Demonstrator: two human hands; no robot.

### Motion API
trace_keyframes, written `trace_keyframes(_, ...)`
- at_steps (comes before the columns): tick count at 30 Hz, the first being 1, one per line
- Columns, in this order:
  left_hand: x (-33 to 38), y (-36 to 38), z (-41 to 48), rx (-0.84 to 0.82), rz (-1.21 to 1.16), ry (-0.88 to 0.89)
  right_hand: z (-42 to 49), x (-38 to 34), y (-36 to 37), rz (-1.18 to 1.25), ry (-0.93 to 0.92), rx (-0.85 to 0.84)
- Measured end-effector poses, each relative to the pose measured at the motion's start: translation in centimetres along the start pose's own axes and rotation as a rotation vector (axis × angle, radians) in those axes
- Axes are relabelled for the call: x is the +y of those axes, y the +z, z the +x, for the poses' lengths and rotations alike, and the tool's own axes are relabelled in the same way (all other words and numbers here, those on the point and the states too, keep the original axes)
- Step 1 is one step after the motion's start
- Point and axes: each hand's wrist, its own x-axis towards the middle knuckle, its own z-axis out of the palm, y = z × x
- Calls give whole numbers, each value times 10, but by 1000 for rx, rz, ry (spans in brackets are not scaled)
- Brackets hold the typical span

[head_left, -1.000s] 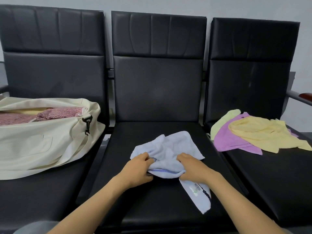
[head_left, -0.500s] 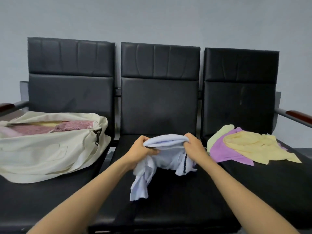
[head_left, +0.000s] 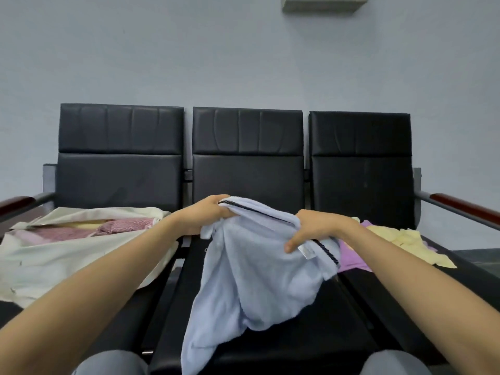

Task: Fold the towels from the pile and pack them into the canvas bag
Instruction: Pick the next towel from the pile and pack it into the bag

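Observation:
I hold a light blue towel (head_left: pixel 257 280) with a dark corded edge up in the air over the middle seat. My left hand (head_left: pixel 205 216) grips its top edge on the left, and my right hand (head_left: pixel 311 228) grips the same edge on the right, near a white label. The cloth hangs down loosely in front of me. The cream canvas bag (head_left: pixel 67 258) lies open on the left seat with pink and pale yellow towels inside. The pile on the right seat holds a yellow towel (head_left: pixel 405 242) over a purple towel (head_left: pixel 351 255), partly hidden by my right arm.
Three black padded seats (head_left: pixel 247 171) stand in a row against a grey wall. Wooden armrests (head_left: pixel 465 205) flank both ends. My grey-trousered knees (head_left: pixel 111 364) show at the bottom edge.
Both hands lifted the blue towel off the middle seat and raised it, moving apart along its top edge. My head tilted up and back, so more wall shows.

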Motion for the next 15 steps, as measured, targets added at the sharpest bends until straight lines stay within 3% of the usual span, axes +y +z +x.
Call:
trace_keyframes(3,8,0,-11,-170,79,-61,-2,-1,-3,44,-9,58)
trace_keyframes(7,3,-1,-14,-106,835,-244,-5,4,0,690,-113,-14)
trace_keyframes(8,-3,-2,-11,-96,911,-273,-5,2,2,775,-128,-20)
trace_keyframes(10,-13,-4,-8,-115,766,-261,-2,0,5,884,-139,6)
trace_keyframes(15,-16,-1,-14,-35,1,-91,-4,-2,7,993,-73,58)
